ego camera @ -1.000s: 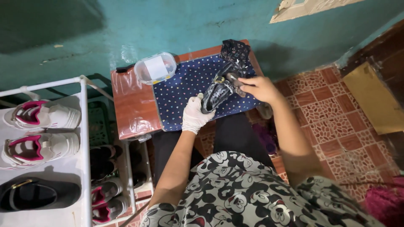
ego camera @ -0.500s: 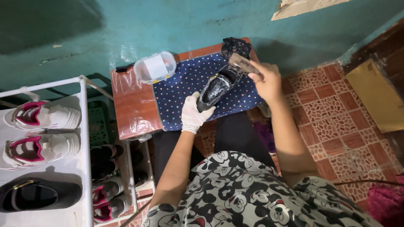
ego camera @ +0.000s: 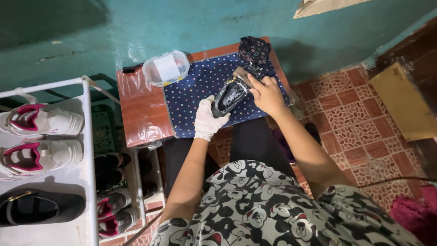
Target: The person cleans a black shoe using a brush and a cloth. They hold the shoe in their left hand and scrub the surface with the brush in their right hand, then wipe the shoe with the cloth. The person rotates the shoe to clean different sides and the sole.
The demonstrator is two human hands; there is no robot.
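Head view | black shoe [ego camera: 230, 96] lies on dotted blue cloth [ego camera: 191, 98] on tabletop [ego camera: 141, 111] | gloved left hand [ego camera: 207, 120] grips its heel | right hand [ego camera: 266, 93] presses brush [ego camera: 242, 75] on it, lower than before.

A home, by the look of it, in a plain corner given over to shoes. A white rack [ego camera: 86, 136] against the teal wall [ego camera: 182, 23] carries sneakers [ego camera: 41, 120] and a black shoe [ego camera: 41, 207], with more pairs on its lower shelves. The floor [ego camera: 350, 118] is patterned red tile. A small wooden surface [ego camera: 141, 109] bears a dotted blue cloth [ego camera: 195, 91] and a lidded plastic tub [ego camera: 166, 68].
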